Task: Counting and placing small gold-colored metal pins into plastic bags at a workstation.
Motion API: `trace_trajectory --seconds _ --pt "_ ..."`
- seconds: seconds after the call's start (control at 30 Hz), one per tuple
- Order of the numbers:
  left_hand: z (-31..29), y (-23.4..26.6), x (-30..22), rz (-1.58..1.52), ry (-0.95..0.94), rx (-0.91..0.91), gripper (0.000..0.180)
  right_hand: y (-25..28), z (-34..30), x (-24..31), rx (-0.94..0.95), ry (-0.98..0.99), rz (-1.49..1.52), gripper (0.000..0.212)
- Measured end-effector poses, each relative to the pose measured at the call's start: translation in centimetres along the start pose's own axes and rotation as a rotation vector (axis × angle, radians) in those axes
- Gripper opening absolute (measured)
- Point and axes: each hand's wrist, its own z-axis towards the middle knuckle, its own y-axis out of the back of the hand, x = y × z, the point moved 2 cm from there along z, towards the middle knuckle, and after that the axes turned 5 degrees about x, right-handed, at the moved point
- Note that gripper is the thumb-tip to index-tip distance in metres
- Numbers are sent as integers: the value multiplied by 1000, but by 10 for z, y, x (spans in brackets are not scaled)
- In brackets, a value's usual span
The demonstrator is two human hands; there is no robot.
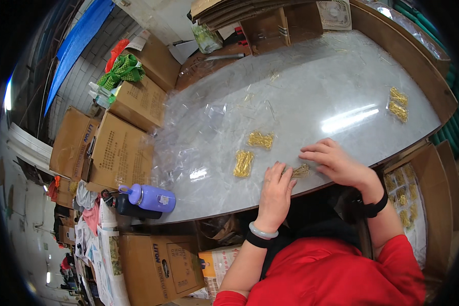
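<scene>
My left hand [275, 198] rests at the near edge of the grey table [301, 109], fingers stretched forward and fairly close together. A small heap of thin gold wire pieces [301, 171] lies right beside its fingertips. To the right of that heap my right hand [337, 162] hovers or rests low, its fingers extended to the left, with nothing visible in them. Beyond my left hand lie two bundles of gold wire pieces, a nearer bundle [243, 163] and a farther bundle [260, 139], apparently in clear bags. Whether either hand touches the heap is hard to see.
More gold bundles [398, 104] lie at the table's right. Clear plastic bags [199, 122] cover the left side. A purple bottle [155, 198] stands at the near left corner. Cardboard boxes [122, 150] line the left edge; an open carton [413, 199] with bagged gold pieces sits at lower right.
</scene>
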Motion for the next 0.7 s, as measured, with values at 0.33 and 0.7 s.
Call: trace_trajectory --seconds 0.33,0.7 --pt "6 -9 -5 76 42 -73 27 -27 12 24 -116 -57 -221 37" --pt "-5 19 1 -84 57 36 49 -49 -1 40 -227 -104 -172 46"
